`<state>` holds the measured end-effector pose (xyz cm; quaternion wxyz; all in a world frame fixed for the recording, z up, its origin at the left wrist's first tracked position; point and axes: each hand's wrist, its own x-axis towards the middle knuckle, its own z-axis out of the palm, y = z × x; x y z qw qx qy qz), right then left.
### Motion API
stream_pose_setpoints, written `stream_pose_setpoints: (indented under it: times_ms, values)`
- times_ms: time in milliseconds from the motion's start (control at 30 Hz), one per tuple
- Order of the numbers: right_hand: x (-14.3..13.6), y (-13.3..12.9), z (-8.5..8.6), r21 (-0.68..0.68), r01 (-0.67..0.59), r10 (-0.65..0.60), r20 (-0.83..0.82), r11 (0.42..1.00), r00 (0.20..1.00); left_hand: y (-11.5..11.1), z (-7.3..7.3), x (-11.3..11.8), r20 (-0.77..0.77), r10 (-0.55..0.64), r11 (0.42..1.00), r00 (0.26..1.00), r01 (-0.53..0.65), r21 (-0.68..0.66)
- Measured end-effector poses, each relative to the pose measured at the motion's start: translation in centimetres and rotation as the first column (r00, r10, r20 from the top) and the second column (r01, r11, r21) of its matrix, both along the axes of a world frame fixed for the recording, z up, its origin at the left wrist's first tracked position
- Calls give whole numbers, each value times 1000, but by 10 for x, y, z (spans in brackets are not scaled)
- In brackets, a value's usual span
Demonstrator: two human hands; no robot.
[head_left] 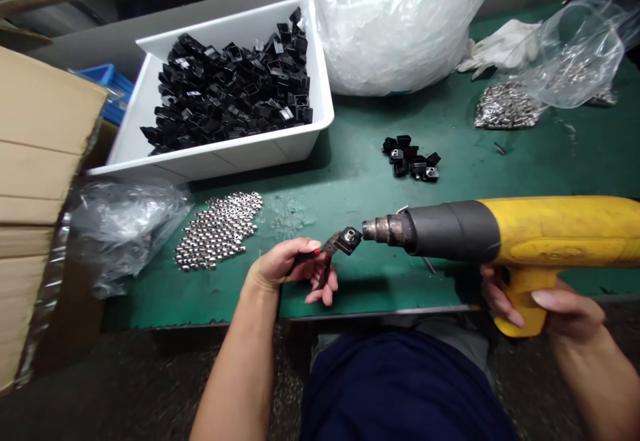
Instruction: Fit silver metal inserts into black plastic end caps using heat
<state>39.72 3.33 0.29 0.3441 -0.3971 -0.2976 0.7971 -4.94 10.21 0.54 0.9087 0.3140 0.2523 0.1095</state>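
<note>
My left hand [305,267] is closed round the dark, red-marked handles of a pair of pliers [327,249]. In the pliers' jaws sits a small black plastic part [349,241] with a silver metal ring on its face. My right hand [540,304] grips the yellow handle of a heat gun [500,234], which lies level and points left. Its stepped metal nozzle [383,229] ends just right of the black part, with at most a narrow gap between them. Beyond the nozzle, a small pile of black parts [413,157] rests on the green table, some bearing metal rings.
A white bin [260,147] of black parts stands at the back left. Silver metal pieces [220,231] lie in front, beside a clear plastic bag [125,221]. A cardboard box [45,181] is far left. Behind are a large white bag [400,21], gloves [505,46] and bagged metal pieces [507,104].
</note>
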Motion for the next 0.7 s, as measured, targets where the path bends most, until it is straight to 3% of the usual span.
stream_pose_setpoints:
  times_ms: [700]
  values:
    - [1,3,-1,8,-28,28,1,1000,1000,1,3,2,-4,-30,999,1000,30,-12]
